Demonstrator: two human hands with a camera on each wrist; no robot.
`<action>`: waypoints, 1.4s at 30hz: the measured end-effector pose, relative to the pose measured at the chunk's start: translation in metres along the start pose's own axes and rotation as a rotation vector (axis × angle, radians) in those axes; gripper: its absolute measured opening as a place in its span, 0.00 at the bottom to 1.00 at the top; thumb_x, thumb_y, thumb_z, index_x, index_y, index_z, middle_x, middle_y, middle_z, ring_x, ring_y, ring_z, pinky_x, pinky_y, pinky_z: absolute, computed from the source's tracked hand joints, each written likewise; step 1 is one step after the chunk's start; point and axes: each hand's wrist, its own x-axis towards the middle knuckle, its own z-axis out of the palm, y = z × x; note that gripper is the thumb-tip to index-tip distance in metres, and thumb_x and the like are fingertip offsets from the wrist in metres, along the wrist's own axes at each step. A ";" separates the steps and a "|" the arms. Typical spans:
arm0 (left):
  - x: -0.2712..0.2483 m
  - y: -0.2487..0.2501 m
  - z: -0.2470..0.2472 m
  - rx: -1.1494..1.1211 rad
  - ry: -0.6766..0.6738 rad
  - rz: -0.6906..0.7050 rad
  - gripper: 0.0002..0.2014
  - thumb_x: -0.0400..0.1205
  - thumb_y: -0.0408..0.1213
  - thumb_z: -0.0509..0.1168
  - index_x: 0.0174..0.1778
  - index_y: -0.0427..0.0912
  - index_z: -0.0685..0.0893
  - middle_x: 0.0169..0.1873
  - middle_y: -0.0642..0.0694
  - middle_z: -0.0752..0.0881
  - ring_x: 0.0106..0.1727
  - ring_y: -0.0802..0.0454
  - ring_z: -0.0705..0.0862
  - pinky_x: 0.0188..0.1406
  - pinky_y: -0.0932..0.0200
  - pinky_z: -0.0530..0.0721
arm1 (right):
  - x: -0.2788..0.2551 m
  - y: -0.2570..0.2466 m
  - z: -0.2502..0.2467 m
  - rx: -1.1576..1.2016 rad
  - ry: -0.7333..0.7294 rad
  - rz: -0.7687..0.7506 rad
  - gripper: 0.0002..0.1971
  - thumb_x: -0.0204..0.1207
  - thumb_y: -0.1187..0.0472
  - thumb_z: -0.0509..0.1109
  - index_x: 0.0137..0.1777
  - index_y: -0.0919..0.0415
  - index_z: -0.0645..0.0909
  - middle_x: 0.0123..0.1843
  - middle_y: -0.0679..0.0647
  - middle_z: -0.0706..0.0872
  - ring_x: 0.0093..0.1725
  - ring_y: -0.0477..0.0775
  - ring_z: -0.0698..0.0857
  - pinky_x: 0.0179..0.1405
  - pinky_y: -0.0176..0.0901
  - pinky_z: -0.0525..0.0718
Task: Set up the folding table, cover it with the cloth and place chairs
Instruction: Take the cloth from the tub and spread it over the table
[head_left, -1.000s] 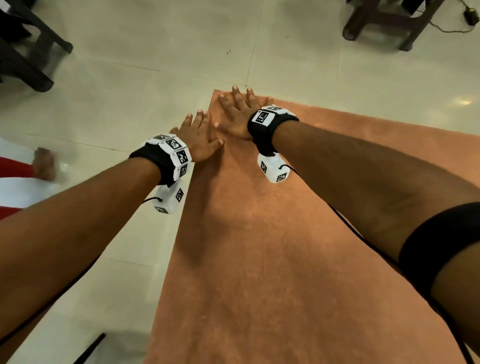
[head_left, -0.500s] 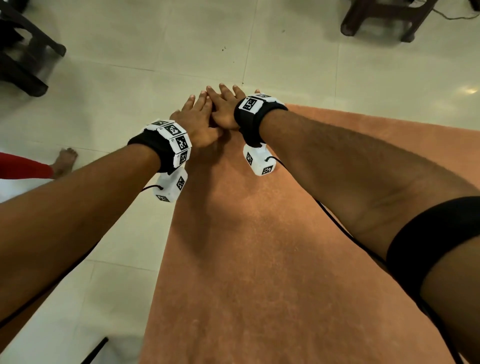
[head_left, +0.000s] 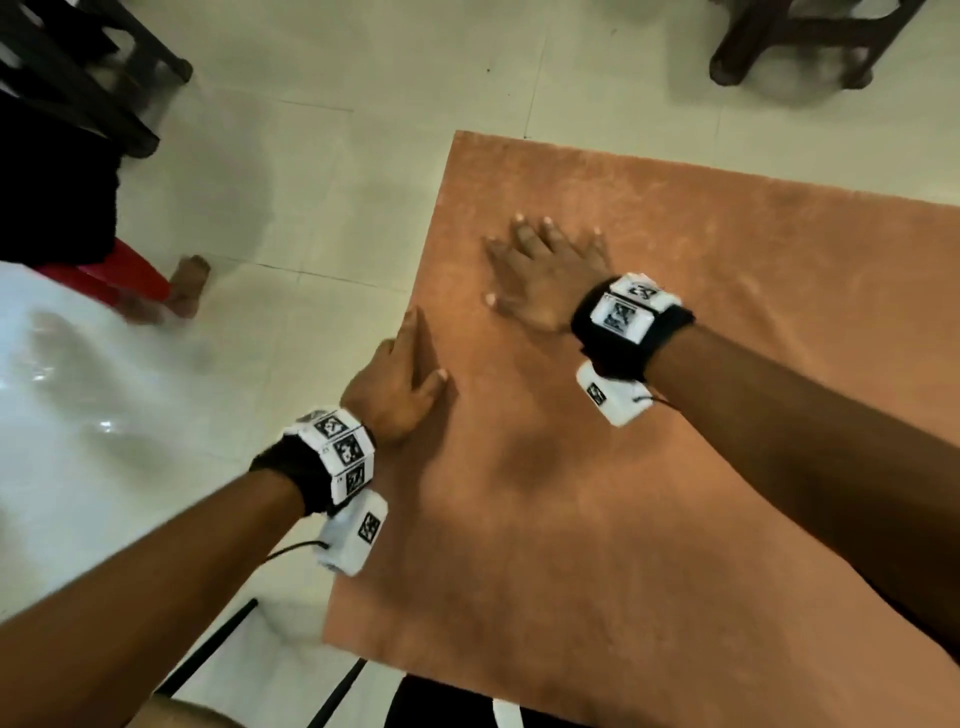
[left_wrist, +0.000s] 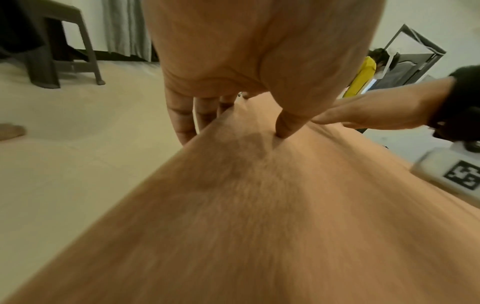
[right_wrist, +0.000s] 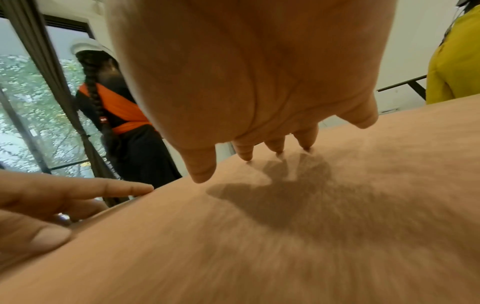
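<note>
The folding table's orange-brown top (head_left: 649, 493) fills the right and middle of the head view, its far left corner pointing away from me. My left hand (head_left: 400, 379) lies at the left edge: in the left wrist view its thumb (left_wrist: 288, 123) presses on the top while the straight fingers (left_wrist: 182, 119) hang past the edge. My right hand (head_left: 545, 275) rests flat on the top further in, fingers spread, fingertips (right_wrist: 246, 154) touching the surface. Neither hand holds anything. I cannot tell whether the orange surface is a cloth or the bare top.
Dark chairs stand at the far left (head_left: 78, 67) and far right (head_left: 795, 41) on the pale tiled floor (head_left: 337, 156). A person's bare foot (head_left: 187, 280) is left of the table. Black legs (head_left: 218, 649) show near me. Two more people stand by: one at the window (right_wrist: 124, 115), one in yellow (right_wrist: 454, 61).
Both hands were together at the table's far left corner. They have slid back towards me and apart, the left along the edge, the right onto the top.
</note>
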 end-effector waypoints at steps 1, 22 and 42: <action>-0.021 -0.012 0.008 -0.039 0.000 0.012 0.43 0.86 0.52 0.61 0.88 0.48 0.39 0.83 0.37 0.64 0.78 0.37 0.71 0.76 0.45 0.71 | -0.021 -0.007 0.010 -0.001 -0.012 -0.008 0.39 0.80 0.26 0.48 0.87 0.34 0.41 0.91 0.47 0.37 0.89 0.60 0.40 0.79 0.82 0.40; -0.207 -0.163 0.098 0.150 -0.015 0.089 0.11 0.84 0.42 0.64 0.58 0.50 0.89 0.53 0.47 0.90 0.54 0.41 0.87 0.47 0.55 0.81 | -0.237 -0.192 0.166 0.197 0.045 0.055 0.37 0.83 0.28 0.48 0.89 0.39 0.46 0.91 0.47 0.36 0.89 0.58 0.36 0.83 0.75 0.39; -0.175 -0.117 0.062 0.253 0.165 0.223 0.37 0.70 0.44 0.59 0.79 0.42 0.70 0.73 0.35 0.76 0.71 0.29 0.75 0.65 0.31 0.79 | -0.322 -0.105 0.220 0.247 0.252 0.456 0.33 0.84 0.31 0.48 0.87 0.38 0.51 0.91 0.49 0.42 0.89 0.61 0.42 0.83 0.74 0.41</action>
